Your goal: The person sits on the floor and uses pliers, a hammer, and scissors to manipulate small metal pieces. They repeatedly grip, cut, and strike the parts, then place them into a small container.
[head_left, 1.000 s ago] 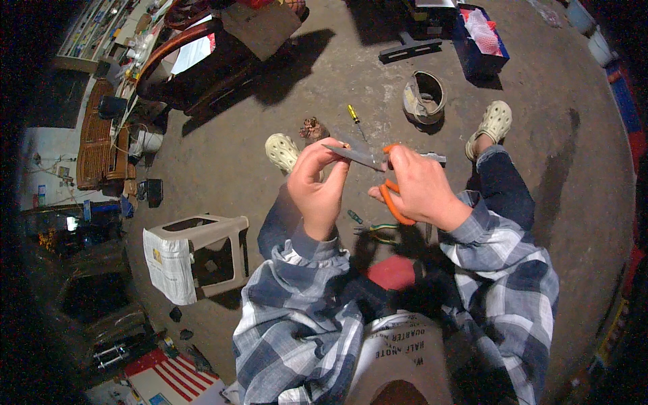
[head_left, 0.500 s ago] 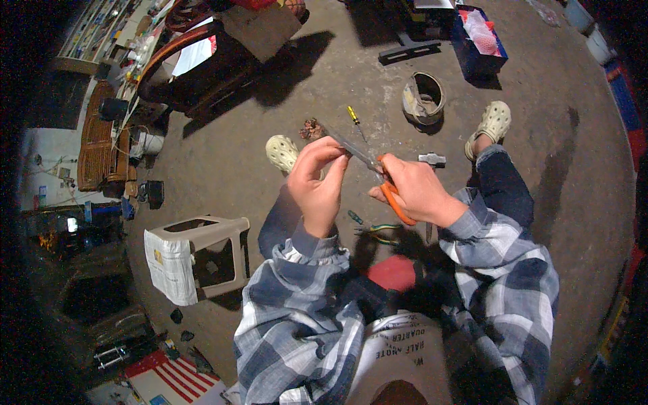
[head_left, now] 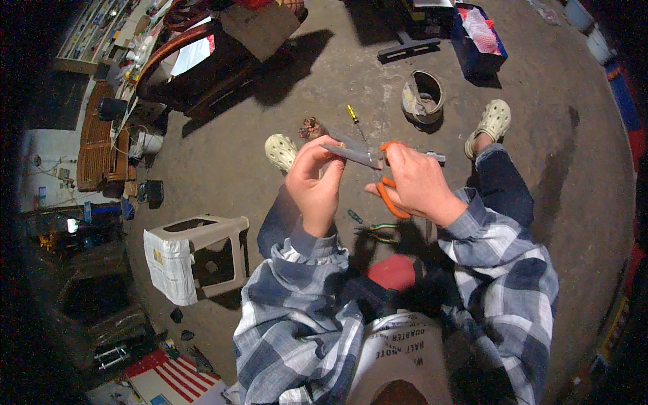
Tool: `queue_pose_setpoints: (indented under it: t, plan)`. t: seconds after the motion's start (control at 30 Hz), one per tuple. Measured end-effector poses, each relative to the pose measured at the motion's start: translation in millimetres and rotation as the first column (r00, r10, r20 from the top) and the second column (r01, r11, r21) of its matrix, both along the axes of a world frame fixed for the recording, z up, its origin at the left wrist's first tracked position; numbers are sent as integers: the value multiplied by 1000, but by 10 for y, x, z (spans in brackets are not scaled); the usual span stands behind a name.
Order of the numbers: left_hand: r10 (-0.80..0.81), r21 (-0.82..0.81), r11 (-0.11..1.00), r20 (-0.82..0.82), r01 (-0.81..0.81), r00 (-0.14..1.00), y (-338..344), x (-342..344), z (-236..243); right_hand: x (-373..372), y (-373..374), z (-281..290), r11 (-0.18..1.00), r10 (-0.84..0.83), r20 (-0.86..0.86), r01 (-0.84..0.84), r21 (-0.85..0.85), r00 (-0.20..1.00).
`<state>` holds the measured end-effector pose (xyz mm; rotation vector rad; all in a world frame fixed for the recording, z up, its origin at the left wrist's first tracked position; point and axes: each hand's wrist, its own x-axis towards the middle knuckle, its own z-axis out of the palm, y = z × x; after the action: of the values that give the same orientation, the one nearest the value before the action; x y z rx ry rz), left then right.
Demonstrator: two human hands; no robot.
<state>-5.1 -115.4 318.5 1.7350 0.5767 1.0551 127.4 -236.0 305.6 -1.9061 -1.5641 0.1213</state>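
Note:
My right hand (head_left: 420, 183) is closed round the orange handles of a pair of scissors (head_left: 358, 156), whose grey blades point left across the front of me. At the blades, my left hand (head_left: 316, 181) is closed in a pinch, thumb against fingers. A tiny orange-brown bit shows by its fingertips, too small to name. Just beyond the left hand, a bundle of coppery wire (head_left: 310, 128) lies on the floor. Farther on is a yellow-handled screwdriver (head_left: 354, 116). A hammer (head_left: 435, 158) lies partly hidden behind my right hand.
Pliers (head_left: 379, 233) and a small green-handled tool (head_left: 355, 216) lie near my lap. An open, worn bucket (head_left: 409, 101) stands ahead right, before a dark blue box (head_left: 476, 59). To the left are a beige plastic stool (head_left: 239, 253) with a white sheet and a wooden chair (head_left: 152, 74).
The scissors have turned, so their blades now lie flatter and broader to view, pointing more to the left. My right hand has shifted slightly left; the left hand has barely moved.

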Motion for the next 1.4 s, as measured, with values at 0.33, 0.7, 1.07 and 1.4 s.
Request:
queue_pose_setpoints:
  t: [0.33,0.7,1.07,1.4]
  plan:
    - [-70,-213,973,81,86,994,44,34,-19,12,-26,-2,972,107,-313,-165,-166,944]
    - [-168,-702,594,371,394,913,82,1,31,40,-7,-141,989,62,-715,-139,-49,696]
    - [-215,-704,548,405,453,889,118,-10,-42,24,-31,-57,988,11,-455,-80,-132,891]
    - [-137,-650,673,359,353,923,75,45,-97,7,-17,-15,998,-33,-94,37,47,995]
